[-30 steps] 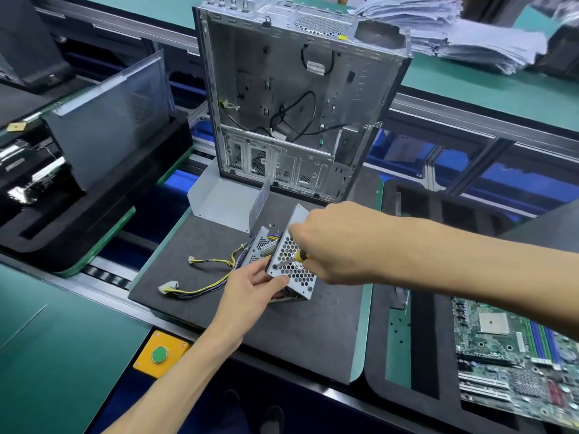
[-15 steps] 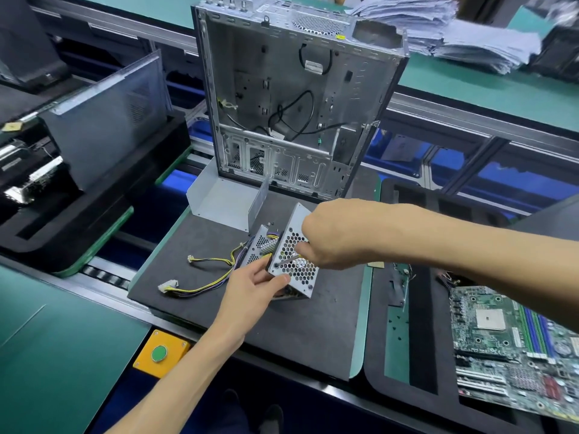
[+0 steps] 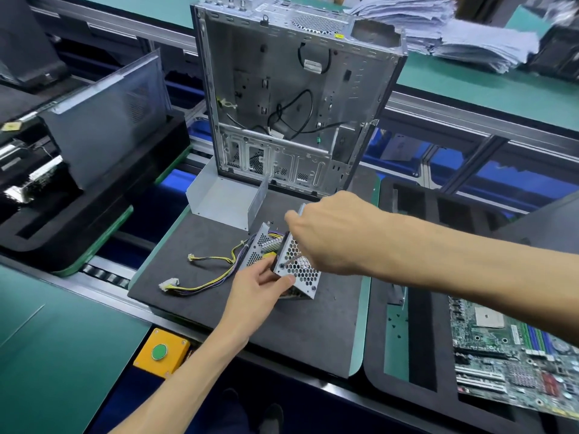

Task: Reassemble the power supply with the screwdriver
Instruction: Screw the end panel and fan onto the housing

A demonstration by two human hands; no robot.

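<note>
**Screwdriver tip at the power supply's lower-left corner**

The power supply [image 3: 297,270] stands tilted on the dark foam mat [image 3: 194,277], its perforated grille face turned toward the camera. It sits in front of the open computer case [image 3: 291,98], which stands upright at the far edge of the mat.

The left hand [image 3: 257,286] steadies the unit from below: thumb pressed on the lower edge of the grille plate, fingers curled behind the housing.

The right hand [image 3: 332,233] reaches in from the right, closed tightly around the screwdriver [image 3: 293,260]. Only the thin metal shaft shows below the fist; the handle is hidden inside the grip. The shaft slants down and left, its tip at a screw hole near the lower-left corner of the grille. Whether a screw sits there cannot be told.

A wire bundle [image 3: 206,277], yellow and purple, trails left from the unit across the mat, ending in white connectors.

A bent metal cover [image 3: 219,198] lies just behind the unit. A motherboard [image 3: 507,355] rests in the black tray at right. A yellow box with a green button [image 3: 161,352] sits at the near bench edge.
</note>
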